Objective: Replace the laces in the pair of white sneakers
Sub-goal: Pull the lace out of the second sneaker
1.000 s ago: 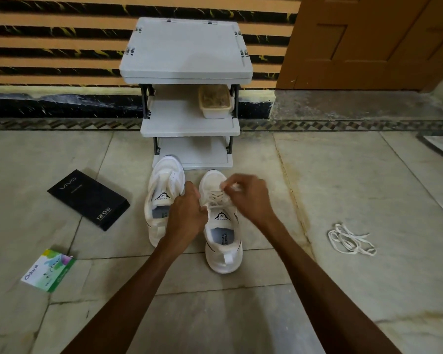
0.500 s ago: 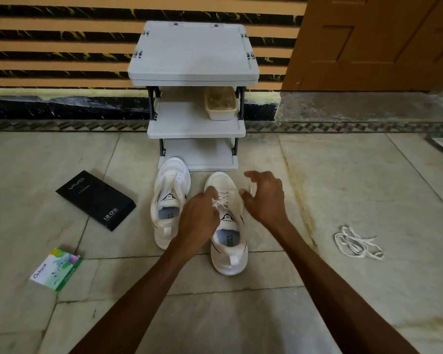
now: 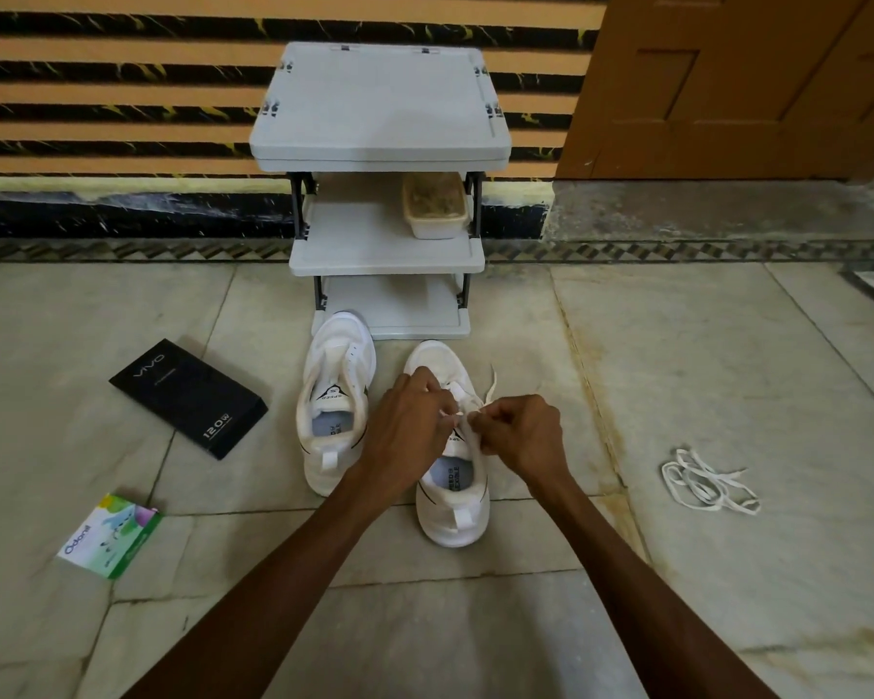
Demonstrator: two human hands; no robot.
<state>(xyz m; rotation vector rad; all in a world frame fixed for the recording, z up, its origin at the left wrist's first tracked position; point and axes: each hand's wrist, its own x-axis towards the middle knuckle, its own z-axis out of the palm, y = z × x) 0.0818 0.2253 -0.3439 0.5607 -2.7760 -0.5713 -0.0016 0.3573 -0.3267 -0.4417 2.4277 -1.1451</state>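
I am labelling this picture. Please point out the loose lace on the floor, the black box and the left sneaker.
loose lace [image 3: 702, 479]: head view, middle of the tangle.
black box [image 3: 188, 398]: head view, middle of its top face.
left sneaker [image 3: 332, 393]: head view, its tongue.

Around the right sneaker [image 3: 452, 502], passage is blocked at 12 o'clock by the shelf rack [image 3: 389, 254] and at 9 by the left sneaker [image 3: 331, 396], just beside. Bare floor [image 3: 601, 396] is left at 3, up to the loose laces [image 3: 707, 480]; its lace [image 3: 490, 383] sticks out at 1.
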